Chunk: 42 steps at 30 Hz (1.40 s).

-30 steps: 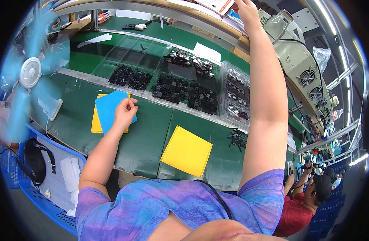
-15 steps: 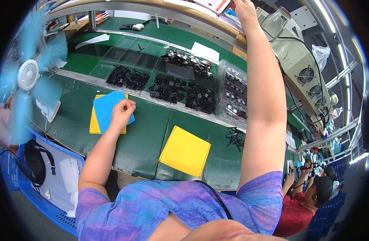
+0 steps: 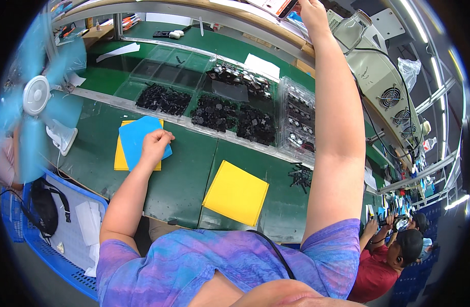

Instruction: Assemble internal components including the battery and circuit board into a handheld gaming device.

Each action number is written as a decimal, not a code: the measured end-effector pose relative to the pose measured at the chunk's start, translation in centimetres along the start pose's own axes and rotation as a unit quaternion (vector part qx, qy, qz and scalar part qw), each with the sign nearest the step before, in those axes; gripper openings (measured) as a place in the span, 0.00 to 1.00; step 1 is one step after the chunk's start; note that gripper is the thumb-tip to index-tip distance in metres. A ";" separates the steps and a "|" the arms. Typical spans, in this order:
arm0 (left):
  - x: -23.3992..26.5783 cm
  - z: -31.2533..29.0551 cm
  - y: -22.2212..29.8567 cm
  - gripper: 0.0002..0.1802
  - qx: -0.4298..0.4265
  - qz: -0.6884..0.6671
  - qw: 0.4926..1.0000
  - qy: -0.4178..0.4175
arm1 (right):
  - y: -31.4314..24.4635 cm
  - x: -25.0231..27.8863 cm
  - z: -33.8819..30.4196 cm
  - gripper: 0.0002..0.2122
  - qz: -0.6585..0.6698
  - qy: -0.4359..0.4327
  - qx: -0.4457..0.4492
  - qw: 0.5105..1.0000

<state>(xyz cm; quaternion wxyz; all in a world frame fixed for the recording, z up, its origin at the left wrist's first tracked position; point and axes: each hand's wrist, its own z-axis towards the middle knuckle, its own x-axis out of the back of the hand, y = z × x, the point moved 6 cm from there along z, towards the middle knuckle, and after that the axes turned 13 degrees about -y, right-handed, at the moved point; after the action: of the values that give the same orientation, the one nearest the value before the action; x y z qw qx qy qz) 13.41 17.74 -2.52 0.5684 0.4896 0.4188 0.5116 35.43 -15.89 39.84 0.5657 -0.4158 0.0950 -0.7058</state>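
My left hand [image 3: 156,146] rests with curled fingers on a blue sheet [image 3: 134,138]; whatever those fingers may hold is hidden. Under the blue sheet lies a yellow square piece [image 3: 122,161], its edges showing. Up at the top edge, my right hand [image 3: 314,16] is raised over a shelf, with its fingers closed at the side of a phone [image 3: 274,5] with a lit screen. Part of that hand and of the phone is cut off by the picture's edge. A second yellow square stack [image 3: 236,193] lies on the green table, right of my left hand.
Clear trays of small black parts [image 3: 214,110] stand behind the yellow pieces. Loose black parts [image 3: 300,176] lie by my right arm. A blue fan [image 3: 36,95] spins at left, above a blue crate [image 3: 66,256]. People [image 3: 383,261] work at right.
The phone beside my right hand has tilted slightly, and its dark edge now shows. My left hand has barely moved. At right, a co-worker's hands have shifted.
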 end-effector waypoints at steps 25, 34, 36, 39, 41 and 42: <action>-0.1 0.0 0.8 0.23 0.017 -0.033 0.999 0.006 | -1.4 -0.1 -1.0 0.14 -0.037 0.003 -0.003 0.999; 0.0 -0.1 1.3 0.31 -0.040 -0.112 0.993 -0.001 | -1.4 0.0 -1.0 0.13 -0.028 0.003 -0.015 0.999; 0.2 0.1 0.9 0.33 -0.023 -0.101 0.995 -0.003 | -1.3 0.2 -0.8 0.13 -0.051 -0.003 0.006 0.999; 0.0 -0.2 1.6 0.32 0.010 -0.005 1.000 0.000 | -1.2 -0.2 -0.9 0.13 -0.041 -0.002 0.004 0.999; -0.8 -0.2 2.3 0.29 0.003 0.042 0.999 -0.015 | -0.6 0.5 -0.6 0.13 -0.029 -0.003 0.014 0.999; -1.2 -0.1 2.6 0.27 -0.004 0.090 0.996 -0.026 | -0.3 0.9 -0.5 0.13 -0.015 -0.007 0.023 1.000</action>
<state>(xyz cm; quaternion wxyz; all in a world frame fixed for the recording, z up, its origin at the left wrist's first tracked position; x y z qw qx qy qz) 12.72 16.58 0.04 0.5326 0.5363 0.3560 0.5494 34.87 -16.73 40.15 0.5651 -0.4087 0.0684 -0.7134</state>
